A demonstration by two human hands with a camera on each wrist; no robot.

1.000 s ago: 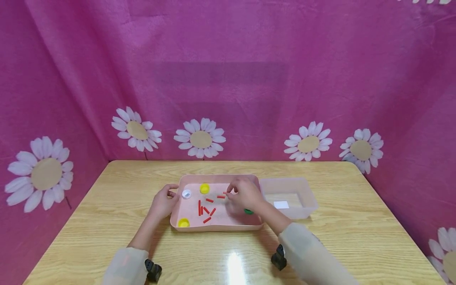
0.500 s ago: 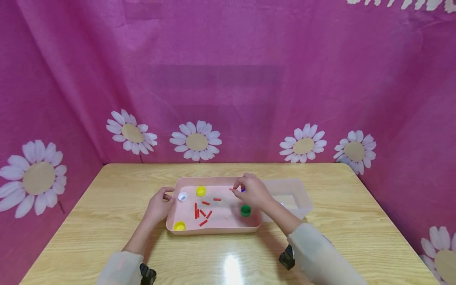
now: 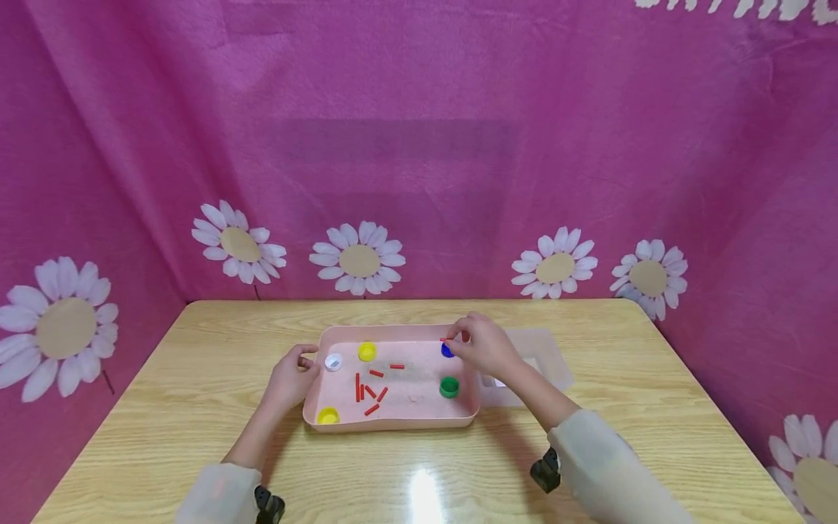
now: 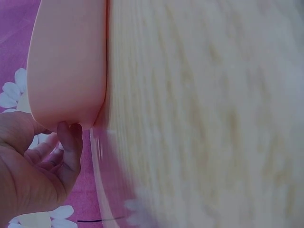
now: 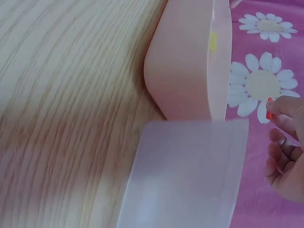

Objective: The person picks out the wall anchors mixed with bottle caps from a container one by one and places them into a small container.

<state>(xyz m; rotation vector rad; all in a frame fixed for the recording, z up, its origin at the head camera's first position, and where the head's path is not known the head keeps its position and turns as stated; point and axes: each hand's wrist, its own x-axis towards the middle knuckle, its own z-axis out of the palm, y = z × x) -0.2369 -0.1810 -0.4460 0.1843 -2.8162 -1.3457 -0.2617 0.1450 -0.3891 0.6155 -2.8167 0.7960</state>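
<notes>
A small red stick (image 3: 445,339) is pinched between the thumb and forefinger of my right hand (image 3: 487,348), above the blue cap (image 3: 448,350) in the pink tray's back right corner. The red stick (image 5: 269,108) shows at the fingertips in the right wrist view too. My left hand (image 3: 292,378) grips the left end of the pink tray (image 3: 393,422); in the left wrist view, the thumb of this left hand (image 4: 42,166) is at the rim and curled fingers touch the outer wall. Several red sticks (image 3: 369,391) lie scattered on the tray floor.
Inside the tray are a green cap (image 3: 449,387), a white cap (image 3: 333,362) with something small in it, a yellow cap (image 3: 367,351) at the back and a yellow cap (image 3: 328,415) at front left. A translucent bin (image 3: 556,364) stands against the tray's right side.
My right hand has moved right with the red stick, from the tray's middle to over the blue cap, uncovering the green cap. The left hand stays on the tray. The head view has shifted slightly.
</notes>
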